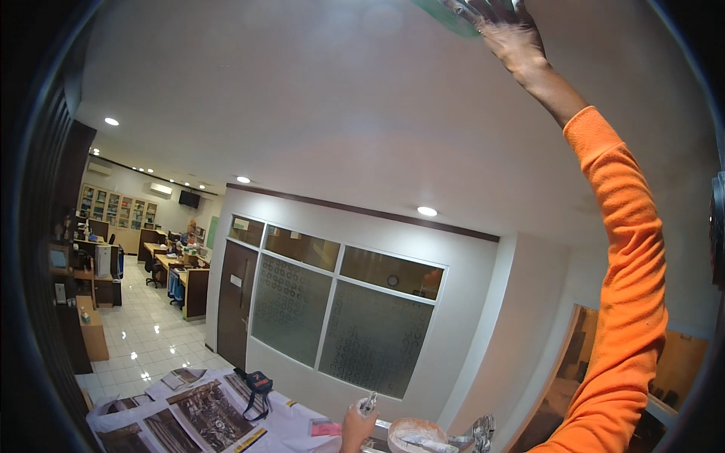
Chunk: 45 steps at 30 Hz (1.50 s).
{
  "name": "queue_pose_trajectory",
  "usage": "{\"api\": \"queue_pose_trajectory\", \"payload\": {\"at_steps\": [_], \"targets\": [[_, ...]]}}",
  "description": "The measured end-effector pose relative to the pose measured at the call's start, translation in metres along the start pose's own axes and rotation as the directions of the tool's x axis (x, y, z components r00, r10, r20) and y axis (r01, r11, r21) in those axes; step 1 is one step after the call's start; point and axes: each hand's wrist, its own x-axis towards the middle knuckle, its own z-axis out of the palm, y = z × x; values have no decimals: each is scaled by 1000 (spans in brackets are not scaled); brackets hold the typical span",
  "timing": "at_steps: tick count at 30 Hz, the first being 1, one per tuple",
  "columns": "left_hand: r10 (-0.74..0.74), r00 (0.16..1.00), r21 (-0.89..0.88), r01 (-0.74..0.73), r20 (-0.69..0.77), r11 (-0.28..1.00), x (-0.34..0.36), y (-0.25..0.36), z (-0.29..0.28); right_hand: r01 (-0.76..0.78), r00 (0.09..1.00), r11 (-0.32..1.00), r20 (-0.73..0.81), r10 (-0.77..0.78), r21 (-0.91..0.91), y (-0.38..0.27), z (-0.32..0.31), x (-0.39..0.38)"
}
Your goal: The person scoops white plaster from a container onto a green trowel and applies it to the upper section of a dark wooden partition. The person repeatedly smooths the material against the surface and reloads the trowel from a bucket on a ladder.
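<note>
My right hand (pixel 513 38), at the end of an orange sleeve, is raised to the ceiling (pixel 302 90) at the top edge of the view. Its fingers close on a flat green tool (pixel 451 16) held against or close to the ceiling; part of hand and tool is cut off. Low in the middle, my left hand (pixel 358 427) is closed around a small grey-white smeared object (pixel 368 404) whose kind I cannot make out. Just right of it sits a round tan container (pixel 414 430) with whitish smears and a pale flat piece across it.
A printed banner sheet (pixel 219 411) spreads below left, with a black strapped pouch (pixel 257 383) on it. Crumpled silvery material (pixel 482 432) lies right of the container. Beyond stand a frosted-glass partition (pixel 374 332), a brown door (pixel 237 302) and office desks (pixel 181 260). Recessed lamps (pixel 427 211) dot the ceiling.
</note>
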Motion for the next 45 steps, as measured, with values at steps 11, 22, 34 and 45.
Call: {"api": "queue_pose_trajectory", "payload": {"at_steps": [11,22,34,45], "targets": [[1,1000,5,-1,-10,1000,4,-3,0,161,937,981,330,-118,-109,-77,44,-62],[3,999,33,-1,-45,999,1,4,-5,-235,961,940,206,186,247,-77,-54,-96],[56,997,41,-54,-44,998,4,-6,9,-233,899,916,-286,331,328,-7,-7,-44],[-4,1000,-26,5,15,1000,0,8,1,-66,890,768,-310,334,637,-13,32,-47]]}}
